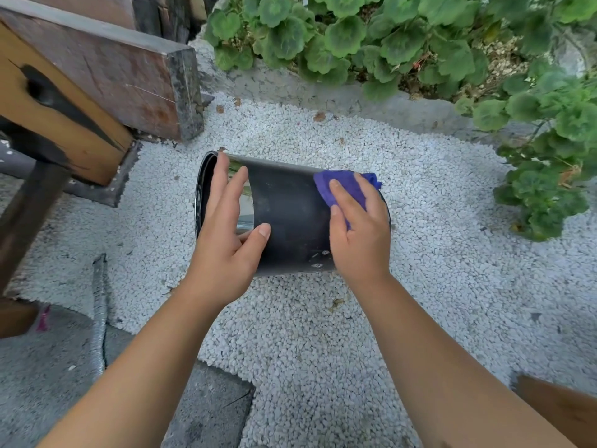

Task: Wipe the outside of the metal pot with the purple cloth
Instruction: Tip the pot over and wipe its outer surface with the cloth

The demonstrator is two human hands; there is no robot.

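Metal pot [290,221] lies on its side on the white gravel [420,253], open mouth to the left, base end to the right. Outer wall reads dark, with a mirror-like reflective band near the rim. A few small light marks show low on the wall near the right wrist.

Purple cloth [342,189] sits bunched on the upper right part of the pot wall, near the base end, one corner sticking out past the pot's edge to the right.

Right hand [358,234] lies on top of the cloth, fingers mostly straight and spread, pressing it flat onto the pot. Grip is open, not curled around the cloth; thumb lies against the pot wall beside the cloth.

Left hand [226,240] rests on the pot near the rim end. Fingers extended and slightly fanned over the reflective band, thumb stretched out to the right onto the dark wall. Grip open, flat contact only, holds nothing.

Both forearms bare, coming in from the bottom of the view.

Surroundings: wooden beam structure [80,92] upper left, green leafy plants [420,43] along the top and right, grey paving slabs [48,367] lower left with a grey corrugated hose [98,318] lying across them.
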